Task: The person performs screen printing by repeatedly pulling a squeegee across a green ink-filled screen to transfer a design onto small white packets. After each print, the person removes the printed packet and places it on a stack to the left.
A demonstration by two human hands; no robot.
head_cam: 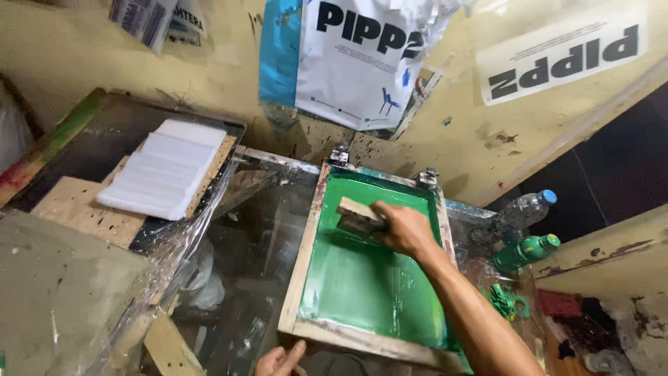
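A wooden-framed printing screen (305,254) with a green mesh lies flat, hinged at its far edge. My right hand (406,226) grips a wooden squeegee (356,214) pressed on the upper part of the green mesh. My left hand (280,361) rests at the near edge of the frame, at the bottom of the view, holding nothing I can make out.
A fanned stack of white sheets (165,169) lies on a board at the left. A clear bottle with a blue cap (527,208), a green bottle (527,252) and a green scoop-like object (507,301) stand right of the screen. Printed sheets hang on the yellow wall (90,63).
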